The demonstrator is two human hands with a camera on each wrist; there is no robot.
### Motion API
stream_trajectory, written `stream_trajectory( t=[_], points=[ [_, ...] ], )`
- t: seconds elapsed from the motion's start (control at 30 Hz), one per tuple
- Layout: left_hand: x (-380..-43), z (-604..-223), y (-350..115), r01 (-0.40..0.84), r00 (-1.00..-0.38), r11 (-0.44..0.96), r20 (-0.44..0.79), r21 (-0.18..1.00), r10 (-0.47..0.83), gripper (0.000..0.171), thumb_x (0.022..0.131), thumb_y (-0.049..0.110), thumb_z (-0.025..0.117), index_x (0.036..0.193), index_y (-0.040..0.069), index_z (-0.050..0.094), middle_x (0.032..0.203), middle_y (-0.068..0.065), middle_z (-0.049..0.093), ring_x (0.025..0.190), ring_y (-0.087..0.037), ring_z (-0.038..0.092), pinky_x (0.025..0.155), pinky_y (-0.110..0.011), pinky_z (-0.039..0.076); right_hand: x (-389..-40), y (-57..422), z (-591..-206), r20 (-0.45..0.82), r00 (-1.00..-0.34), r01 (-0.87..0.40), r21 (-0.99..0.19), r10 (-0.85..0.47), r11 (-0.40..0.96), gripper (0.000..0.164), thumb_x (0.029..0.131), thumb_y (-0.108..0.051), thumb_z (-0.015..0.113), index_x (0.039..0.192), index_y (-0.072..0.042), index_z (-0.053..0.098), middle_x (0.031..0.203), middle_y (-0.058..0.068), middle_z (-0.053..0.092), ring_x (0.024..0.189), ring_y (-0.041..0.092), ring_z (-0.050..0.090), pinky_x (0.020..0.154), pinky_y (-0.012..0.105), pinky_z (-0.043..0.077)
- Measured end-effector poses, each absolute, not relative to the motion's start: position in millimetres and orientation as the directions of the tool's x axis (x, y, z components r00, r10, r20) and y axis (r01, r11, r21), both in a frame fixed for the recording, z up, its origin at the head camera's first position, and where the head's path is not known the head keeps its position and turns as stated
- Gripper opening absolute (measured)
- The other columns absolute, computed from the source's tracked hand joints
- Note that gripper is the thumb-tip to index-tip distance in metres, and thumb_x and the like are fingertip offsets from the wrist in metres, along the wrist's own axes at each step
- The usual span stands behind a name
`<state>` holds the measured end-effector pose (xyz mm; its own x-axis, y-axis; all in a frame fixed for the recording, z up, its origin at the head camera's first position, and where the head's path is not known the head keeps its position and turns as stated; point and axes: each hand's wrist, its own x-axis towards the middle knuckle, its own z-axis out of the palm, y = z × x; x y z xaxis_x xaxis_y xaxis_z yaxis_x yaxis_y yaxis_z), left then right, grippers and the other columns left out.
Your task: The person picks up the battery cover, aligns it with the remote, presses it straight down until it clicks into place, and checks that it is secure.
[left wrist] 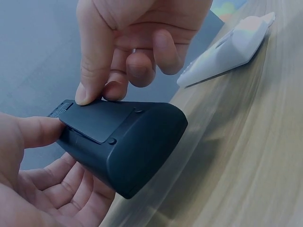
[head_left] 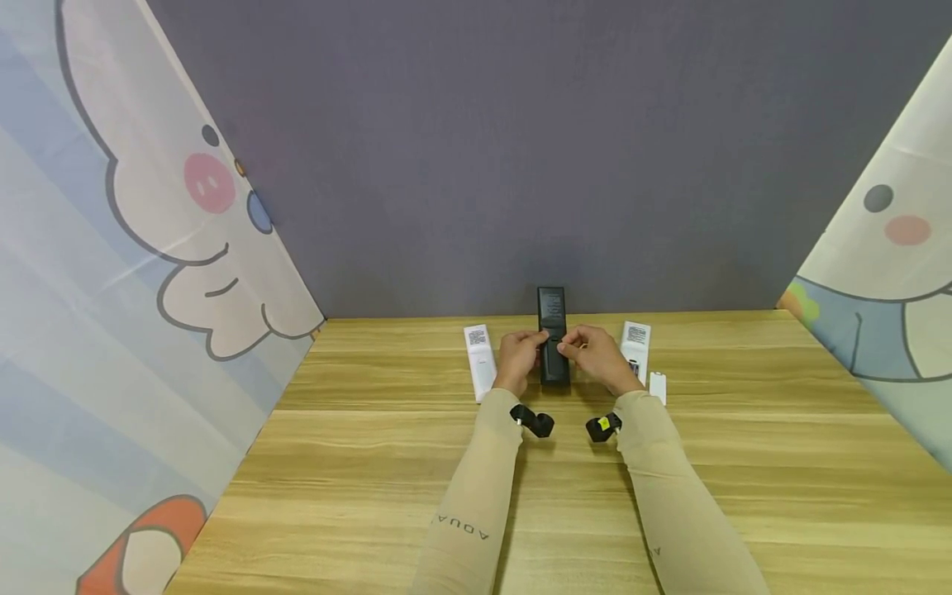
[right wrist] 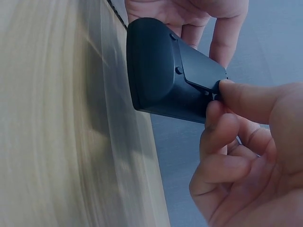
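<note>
A black remote control [head_left: 552,307] lies back side up, with its label and battery cover [left wrist: 97,120] showing. My left hand [head_left: 518,357] holds it from the left side; the thumb [left wrist: 42,131] lies against the cover's edge and the other fingers are curled beneath. From the opposite side my right hand [head_left: 597,357] pinches at the cover's edge, thumb [right wrist: 248,99] on top and index finger just below. The cover sits slightly raised from the body along that edge. The remote's front is hidden.
To the left lies a white remote [head_left: 479,362], back up. Another white remote [head_left: 636,335] on the right has its battery compartment uncovered with a battery showing, and a loose white cover [head_left: 658,387] lies beside it. A grey panel [head_left: 476,165] rises behind the wooden table [head_left: 357,463].
</note>
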<state>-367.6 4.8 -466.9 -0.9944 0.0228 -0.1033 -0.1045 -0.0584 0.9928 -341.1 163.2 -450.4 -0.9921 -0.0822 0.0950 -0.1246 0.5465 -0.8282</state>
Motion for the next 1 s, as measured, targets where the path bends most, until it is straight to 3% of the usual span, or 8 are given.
stream_trajectory(
  t=[1.0],
  points=[
    [-368.9, -467.0, 4.1, -0.119, -0.992, -0.049, -0.117, 0.992, 0.044, 0.024, 0.097, 0.024, 0.069, 0.11, 0.006, 0.077, 0.09, -0.002, 0.07, 0.073, -0.013, 0.061, 0.066, -0.025, 0.052, -343.3, 162.6, -451.6, 0.06, -0.997, -0.081, -0.845, -0.057, 0.529, 0.017, 0.1, -0.021, 0.066, 0.104, -0.004, 0.064, 0.096, 0.011, 0.063, 0.076, 0.028, 0.061, 0.065, 0.035, 0.051]
  ],
)
